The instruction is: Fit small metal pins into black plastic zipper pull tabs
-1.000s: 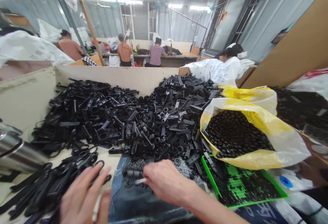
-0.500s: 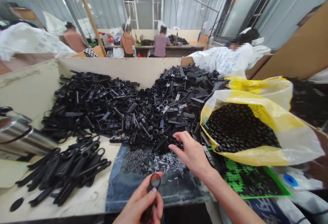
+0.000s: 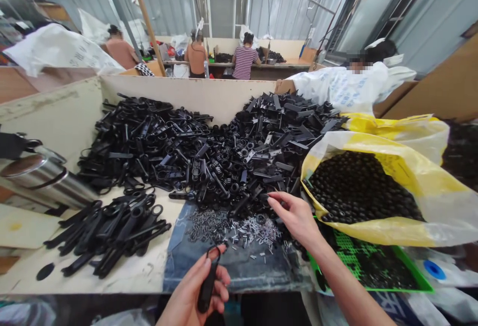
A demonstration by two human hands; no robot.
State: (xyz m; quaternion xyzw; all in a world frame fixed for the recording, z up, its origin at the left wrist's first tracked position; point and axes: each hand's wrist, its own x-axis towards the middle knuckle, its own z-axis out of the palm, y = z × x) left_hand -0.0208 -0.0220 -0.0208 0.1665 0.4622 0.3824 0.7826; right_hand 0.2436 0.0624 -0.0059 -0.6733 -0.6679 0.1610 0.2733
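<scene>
Near edge: left hand point(image 3: 196, 288) curled shut round a black looped strip point(image 3: 205, 290), over blue cloth point(image 3: 179, 261) on the tabletop point(image 3: 149, 273). Just beyond, small pins point(image 3: 239, 229) scattered on the cloth. Farther right, right hand point(image 3: 297, 216), thumb and forefinger almost closed at the near edge of the black pile point(image 3: 194, 152); grip on anything impossible to tell. Yellow bag point(image 3: 392, 164) at right.

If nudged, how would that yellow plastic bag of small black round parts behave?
The yellow plastic bag looks thin and crumpled, so probably floppy. Heaped with small black round parts, it likely feels heavy; its open mouth might spill them rolling.
</scene>
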